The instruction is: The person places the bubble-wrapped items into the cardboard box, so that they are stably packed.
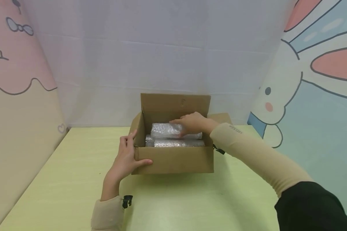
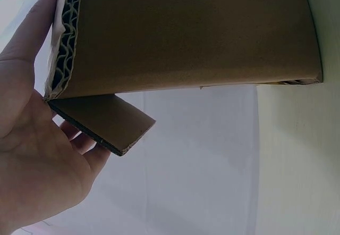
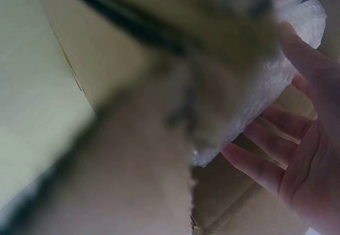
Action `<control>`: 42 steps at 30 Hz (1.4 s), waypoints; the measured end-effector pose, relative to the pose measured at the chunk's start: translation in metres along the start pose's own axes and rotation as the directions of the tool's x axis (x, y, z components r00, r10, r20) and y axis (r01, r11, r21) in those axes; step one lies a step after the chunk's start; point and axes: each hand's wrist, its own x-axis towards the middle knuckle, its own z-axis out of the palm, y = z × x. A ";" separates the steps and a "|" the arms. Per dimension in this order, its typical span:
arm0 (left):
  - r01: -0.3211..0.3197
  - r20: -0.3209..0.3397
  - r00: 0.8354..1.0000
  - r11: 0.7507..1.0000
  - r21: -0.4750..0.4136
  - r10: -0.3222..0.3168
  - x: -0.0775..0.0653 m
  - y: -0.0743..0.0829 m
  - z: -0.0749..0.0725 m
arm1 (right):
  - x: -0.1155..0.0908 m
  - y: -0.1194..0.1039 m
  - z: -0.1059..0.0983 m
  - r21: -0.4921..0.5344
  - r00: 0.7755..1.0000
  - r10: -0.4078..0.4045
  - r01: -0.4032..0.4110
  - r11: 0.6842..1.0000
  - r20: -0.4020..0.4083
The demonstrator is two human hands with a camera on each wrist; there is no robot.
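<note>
An open cardboard box [image 1: 173,160] stands on the table with bubble-wrapped bundles inside. My left hand [image 1: 125,160] grips its front left corner; the thumb lies on the front wall and the fingers reach behind the left flap [image 2: 106,120]. Inside the box, my right hand [image 1: 192,123] holds the upper bubble-wrapped bundle [image 1: 163,130], thumb on one side and fingers on the other in the right wrist view. Below it lies another bubble-wrapped bundle [image 1: 179,143], with part of a further wrapped piece [image 1: 149,141] at the left. What the wrapping contains cannot be made out.
The box's back flap [image 1: 174,102] stands upright and its right flap [image 1: 221,118] leans outward. A pale yellow table [image 1: 69,179] carries the box. Behind hangs a white sheet [image 1: 162,57], and cartoon-printed panels flank both sides.
</note>
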 end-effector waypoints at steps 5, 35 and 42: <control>0.000 0.000 1.000 1.000 0.001 0.000 0.000 0.001 0.000 | 0.001 0.000 0.009 0.027 1.000 -0.024 0.023 0.999 0.005; -0.126 0.019 0.992 0.946 0.298 0.127 0.014 0.005 -0.019 | -0.151 0.032 -0.013 0.423 0.952 0.191 -0.075 0.903 -0.239; -0.153 -0.007 0.986 0.915 0.373 0.168 0.013 0.003 -0.033 | -0.195 0.067 0.024 0.438 0.879 0.410 -0.278 0.855 -0.242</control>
